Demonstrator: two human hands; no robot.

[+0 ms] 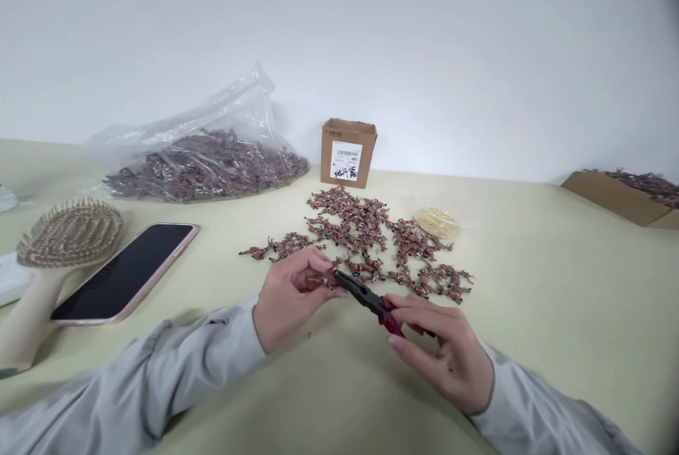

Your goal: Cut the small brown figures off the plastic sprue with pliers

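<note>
My left hand (291, 297) pinches a small brown animal figurine (329, 279) between its fingers, right at the jaws of the black-tipped pliers (358, 290). My right hand (440, 350) grips the red handles of those pliers (391, 322). Just beyond both hands, a loose spread of several similar brown figurines (366, 235) lies on the pale green table (535, 313). The figures look like tiny horses or deer, though their detail is too small to tell.
A clear plastic bag of brown figurines (206, 165) and a cardboard box (347, 153) stand at the back. A small clear packet of gold pieces (438, 223) lies right of the spread. A hairbrush (68, 234) and phone (124, 274) lie left; a figurine-filled carton (620, 199) sits right.
</note>
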